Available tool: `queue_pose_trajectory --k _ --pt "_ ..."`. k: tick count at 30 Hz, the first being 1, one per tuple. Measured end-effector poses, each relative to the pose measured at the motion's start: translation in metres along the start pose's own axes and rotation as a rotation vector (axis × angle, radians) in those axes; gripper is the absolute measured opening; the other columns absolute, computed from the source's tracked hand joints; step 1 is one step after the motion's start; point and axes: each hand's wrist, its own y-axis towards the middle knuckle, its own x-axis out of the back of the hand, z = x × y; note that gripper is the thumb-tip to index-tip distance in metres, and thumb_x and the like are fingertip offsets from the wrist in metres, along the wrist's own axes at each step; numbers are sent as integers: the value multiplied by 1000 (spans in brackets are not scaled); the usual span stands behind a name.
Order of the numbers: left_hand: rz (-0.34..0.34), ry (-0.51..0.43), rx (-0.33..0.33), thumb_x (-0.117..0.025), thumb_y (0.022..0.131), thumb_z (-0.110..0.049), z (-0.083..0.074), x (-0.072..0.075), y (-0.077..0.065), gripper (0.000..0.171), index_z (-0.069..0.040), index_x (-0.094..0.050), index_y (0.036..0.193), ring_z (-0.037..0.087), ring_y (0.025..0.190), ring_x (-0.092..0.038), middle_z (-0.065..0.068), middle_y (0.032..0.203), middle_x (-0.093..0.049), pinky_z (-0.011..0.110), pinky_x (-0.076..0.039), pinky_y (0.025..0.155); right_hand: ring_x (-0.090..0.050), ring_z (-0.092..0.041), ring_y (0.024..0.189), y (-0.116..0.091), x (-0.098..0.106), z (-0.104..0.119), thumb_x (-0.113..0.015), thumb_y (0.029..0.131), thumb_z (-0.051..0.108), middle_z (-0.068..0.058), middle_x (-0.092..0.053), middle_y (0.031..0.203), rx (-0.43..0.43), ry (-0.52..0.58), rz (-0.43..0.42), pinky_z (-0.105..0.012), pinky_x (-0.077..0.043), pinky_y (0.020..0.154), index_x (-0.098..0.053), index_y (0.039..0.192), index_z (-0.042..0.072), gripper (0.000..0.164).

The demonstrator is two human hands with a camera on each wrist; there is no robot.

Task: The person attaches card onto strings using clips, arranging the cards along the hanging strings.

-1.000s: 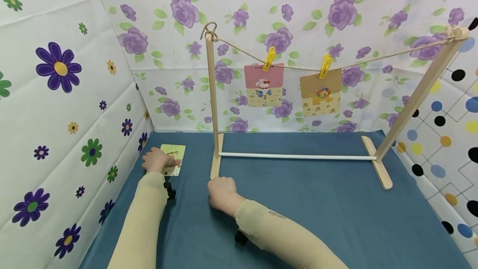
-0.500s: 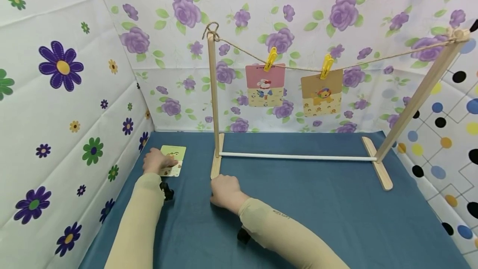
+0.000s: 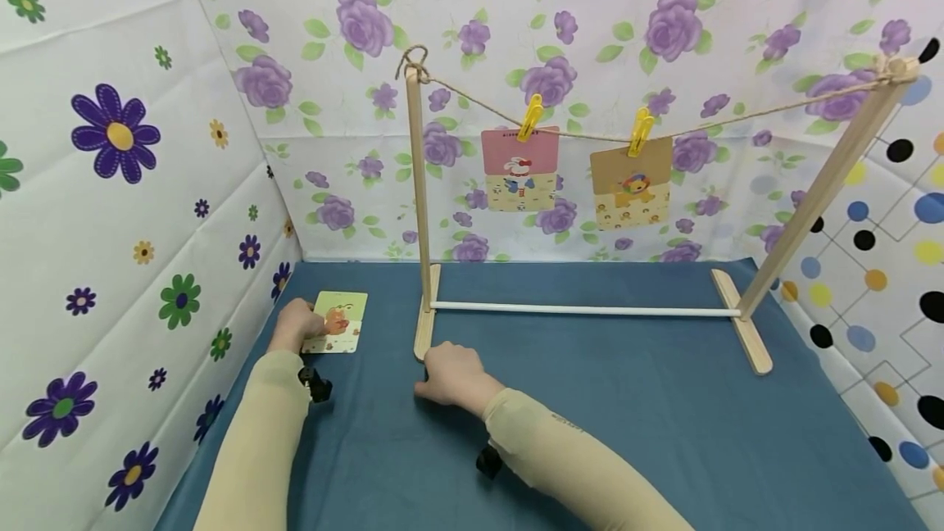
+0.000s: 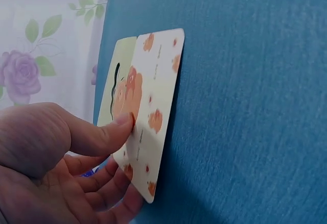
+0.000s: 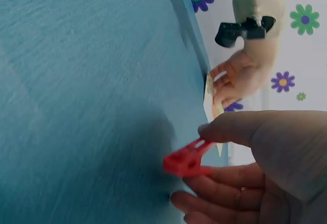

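Note:
My left hand (image 3: 295,324) pinches the left edge of a pale green and cream card (image 3: 345,306) with an orange cartoon print. In the left wrist view the thumb presses on the card's printed face (image 4: 156,81) and the fingers lie behind it; that edge is raised off the blue cloth. Low over the cloth, beside the near end of the rack's left foot, is my right hand (image 3: 459,375). It pinches a red clothespin (image 5: 183,162) between thumb and fingers in the right wrist view; the head view hides the clothespin.
A wooden rack carries a string (image 3: 472,97) between two posts. From it hang a pink card (image 3: 519,174) and a brown card (image 3: 630,187), each under a yellow clothespin (image 3: 530,117). A white rod (image 3: 583,310) joins the rack's feet. Patterned cloth walls enclose the table.
The left hand has drawn the card slightly toward me, and its thumb now sits at the left edge rather than across the middle. The right hand has shifted a little to the right.

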Motion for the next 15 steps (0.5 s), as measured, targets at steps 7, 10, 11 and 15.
queue_pose_trajectory --k 7,10,11,15 --pt "3 -67 -6 -65 102 -4 0 2 -5 61 19 -40 153 51 129 -55 42 152 -41 58 -51 102 -56 -11 53 -3 7 -12 -75 100 41 5 -61 61 16 125 2 -31 -44 48 -70 70 21 36" --pt "10 -76 -11 -66 104 -5 0 4 -8 56 18 -44 150 47 118 -61 41 149 -44 54 -55 94 -56 -11 54 -3 8 -18 -74 101 43 5 -62 62 28 150 8 -30 -44 49 -72 73 22 35" --pt "8 -82 -9 -66 104 -6 0 4 -8 55 18 -45 149 45 113 -63 40 147 -47 52 -56 91 -56 -11 54 -2 7 -20 -74 101 44 6 -62 62 33 157 8 -30 -45 49 -72 74 23 35" --pt "-5 -94 -3 -69 103 -7 -1 4 -9 51 17 -52 145 35 98 -64 34 134 -57 43 -54 79 -55 -10 55 -1 7 -27 -76 99 48 7 -61 61 54 185 10 -29 -44 50 -73 74 23 35"
